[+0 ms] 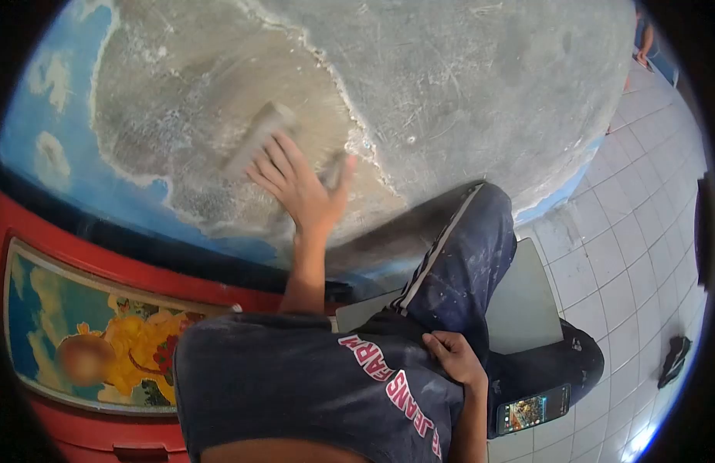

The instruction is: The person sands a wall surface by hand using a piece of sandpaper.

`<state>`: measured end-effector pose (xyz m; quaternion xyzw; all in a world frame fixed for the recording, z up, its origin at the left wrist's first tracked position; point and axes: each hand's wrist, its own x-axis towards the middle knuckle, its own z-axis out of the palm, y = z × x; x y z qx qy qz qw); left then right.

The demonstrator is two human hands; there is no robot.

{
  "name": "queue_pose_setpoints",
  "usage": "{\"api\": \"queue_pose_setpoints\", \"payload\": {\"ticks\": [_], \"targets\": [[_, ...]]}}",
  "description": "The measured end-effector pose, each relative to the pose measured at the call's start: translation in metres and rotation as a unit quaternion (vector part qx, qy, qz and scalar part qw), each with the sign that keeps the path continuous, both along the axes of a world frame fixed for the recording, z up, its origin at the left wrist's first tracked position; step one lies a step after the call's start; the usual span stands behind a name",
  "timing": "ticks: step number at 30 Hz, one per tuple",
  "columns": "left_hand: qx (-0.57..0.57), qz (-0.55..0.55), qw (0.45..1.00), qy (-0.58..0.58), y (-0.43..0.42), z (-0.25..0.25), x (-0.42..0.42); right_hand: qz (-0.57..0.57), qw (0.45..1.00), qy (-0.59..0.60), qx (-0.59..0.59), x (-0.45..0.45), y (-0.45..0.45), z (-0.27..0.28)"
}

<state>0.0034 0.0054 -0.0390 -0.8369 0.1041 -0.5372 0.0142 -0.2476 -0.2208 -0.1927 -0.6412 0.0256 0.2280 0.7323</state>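
Observation:
My left hand is up against the wall, its fingers laid over a grey rectangular block and its thumb out to the side. The block is blurred and lies on a rough, brownish-grey bare patch with a ragged pale edge. In my lap rests my right hand, loosely closed by the hem of my dark shirt; some of its fingers are hidden. Beside it, a lit phone lies on my leg.
Blue paint with white clouds borders the bare patch. At lower left stands a red cabinet with a framed picture. White floor tiles and a dark object are on the right. Another person's hand shows at upper right.

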Motion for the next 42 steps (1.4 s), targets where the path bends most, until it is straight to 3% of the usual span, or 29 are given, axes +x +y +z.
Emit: {"api": "queue_pose_setpoints", "payload": {"ticks": [2, 3, 5, 9, 14, 16, 18, 22, 25, 27, 31, 33, 37, 39, 42], "targets": [[0.034, 0.012, 0.992, 0.121, -0.001, -0.025, -0.009, 0.003, 1.0, -0.016, -0.009, 0.001, -0.001, -0.007], [0.032, 0.005, 0.991, 0.126, -0.003, -0.023, -0.008, 0.018, 0.999, -0.028, -0.017, -0.003, -0.002, -0.009], [-0.013, 0.041, 0.994, 0.099, 0.008, 0.001, -0.009, 0.016, 1.0, -0.016, -0.011, -0.002, -0.003, -0.002], [-0.079, -0.015, 0.997, -0.02, 0.009, 0.043, 0.0, 0.027, 0.999, -0.015, -0.017, 0.002, -0.003, 0.002], [-0.037, 0.012, 0.996, 0.076, 0.003, -0.017, -0.006, 0.015, 1.0, -0.009, -0.016, 0.0, 0.0, -0.003], [-0.021, 0.009, 0.992, 0.128, 0.003, -0.018, -0.005, 0.012, 1.0, 0.012, -0.01, -0.005, -0.001, -0.008], [-0.101, 0.008, 0.994, 0.031, 0.013, 0.007, 0.0, 0.004, 1.0, 0.005, 0.016, -0.004, 0.0, -0.005], [-0.137, 0.023, 0.99, -0.022, 0.01, 0.029, 0.002, 0.037, 0.999, -0.011, -0.015, 0.003, -0.001, -0.001], [-0.084, 0.015, 0.996, 0.033, 0.002, -0.01, 0.005, 0.022, 1.0, 0.004, -0.013, 0.003, 0.001, 0.002], [0.02, 0.043, 0.997, 0.054, 0.0, -0.031, 0.001, 0.018, 1.0, 0.0, -0.001, 0.002, 0.0, 0.003], [-0.061, 0.022, 0.994, 0.088, 0.003, 0.003, -0.003, 0.033, 0.999, -0.009, -0.009, -0.002, -0.001, -0.004], [-0.092, 0.005, 0.996, -0.019, 0.007, 0.026, 0.005, 0.025, 1.0, -0.007, -0.013, -0.001, -0.001, -0.006], [-0.071, 0.011, 0.996, -0.057, 0.001, -0.01, 0.014, 0.016, 1.0, -0.021, -0.009, 0.003, 0.0, 0.0], [0.01, 0.025, 0.991, 0.131, -0.007, -0.037, -0.009, 0.015, 1.0, -0.024, -0.008, 0.001, -0.001, -0.002], [-0.012, 0.014, 0.997, 0.074, 0.008, 0.001, -0.005, 0.012, 0.999, 0.029, 0.037, -0.003, -0.003, 0.002]]}}
